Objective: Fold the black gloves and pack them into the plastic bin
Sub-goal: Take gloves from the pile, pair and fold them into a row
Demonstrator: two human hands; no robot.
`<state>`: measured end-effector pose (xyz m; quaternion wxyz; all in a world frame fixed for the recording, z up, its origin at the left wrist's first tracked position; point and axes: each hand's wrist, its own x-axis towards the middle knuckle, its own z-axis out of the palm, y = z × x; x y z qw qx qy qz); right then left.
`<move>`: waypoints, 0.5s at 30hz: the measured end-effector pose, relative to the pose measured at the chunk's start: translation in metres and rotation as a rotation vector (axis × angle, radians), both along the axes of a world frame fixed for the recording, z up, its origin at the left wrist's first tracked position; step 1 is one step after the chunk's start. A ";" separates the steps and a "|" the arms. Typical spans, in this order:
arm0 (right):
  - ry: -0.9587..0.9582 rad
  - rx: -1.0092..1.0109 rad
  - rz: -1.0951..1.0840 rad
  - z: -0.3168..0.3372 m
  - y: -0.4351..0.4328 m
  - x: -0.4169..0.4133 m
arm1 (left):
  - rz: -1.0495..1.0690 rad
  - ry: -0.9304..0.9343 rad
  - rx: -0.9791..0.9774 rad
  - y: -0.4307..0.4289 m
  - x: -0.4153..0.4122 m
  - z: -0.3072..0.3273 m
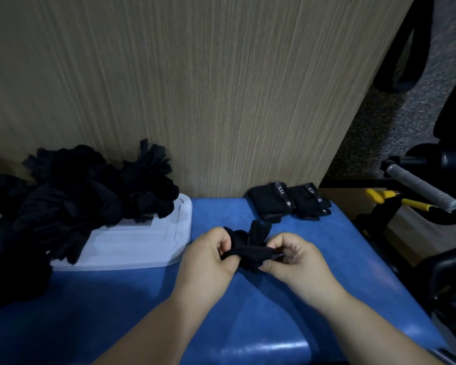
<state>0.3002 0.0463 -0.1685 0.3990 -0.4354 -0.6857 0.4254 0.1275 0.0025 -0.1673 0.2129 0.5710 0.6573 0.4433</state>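
Tightly round glove [251, 252]: left hand [209, 258], right hand [293, 257]

Left hand [211, 255] and right hand [291, 255] gripping black glove [249, 250] above blue counter [274, 299]; glove pile [84, 193] lying over plastic lid [142, 246]; two folded gloves [290, 201] sitting beside wooden panel [195, 88].

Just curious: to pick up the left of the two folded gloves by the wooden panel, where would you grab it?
Probably its near end, coming from above and the front: the left folded glove lies flat, its far end is by the wooden panel and the right folded glove crowds its side.
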 end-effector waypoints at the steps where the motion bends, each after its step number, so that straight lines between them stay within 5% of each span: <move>1: -0.013 0.015 -0.026 -0.001 0.000 -0.001 | 0.005 0.008 -0.001 -0.001 0.000 0.000; 15: -0.104 0.137 -0.147 -0.002 -0.001 -0.032 | 0.042 0.028 -0.031 -0.008 -0.022 0.000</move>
